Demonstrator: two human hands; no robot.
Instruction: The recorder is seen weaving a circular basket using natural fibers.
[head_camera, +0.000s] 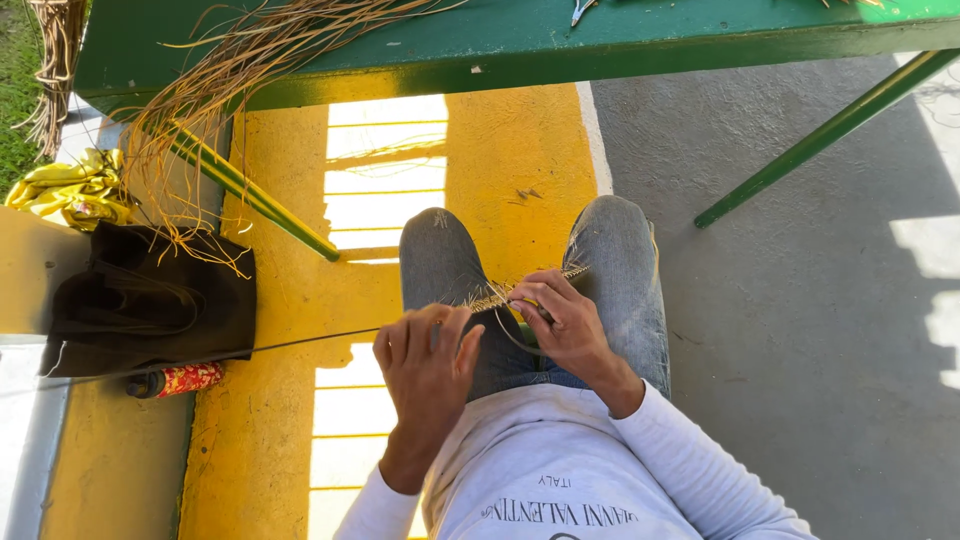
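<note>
Two hands meet over the lap, and between them runs a thin plaited cord (525, 288) of pale straw, stretched just above the knees of grey jeans (620, 270). The right hand (560, 320) is closed around the cord's near end, fingers pinched on the strands, seemingly to keep the plait taut. The left hand (425, 355) is curled with its back to the camera, so whether it pinches anything I cannot tell; a long dark strand (300, 342) runs from it out to the left, low over the yellow floor (500, 160). The cord looks tight and narrow, golden where sun hits it, with loose wisps at the working end. Holding it over the thighs likely keeps it steady and close to the eyes. Further out, a bundle of dry fibres (230, 80) spills off a green bench (520, 40) within easy reach. A dark bag (150, 300) sits at left, with a red patterned bottle (180, 380) just below it.
</note>
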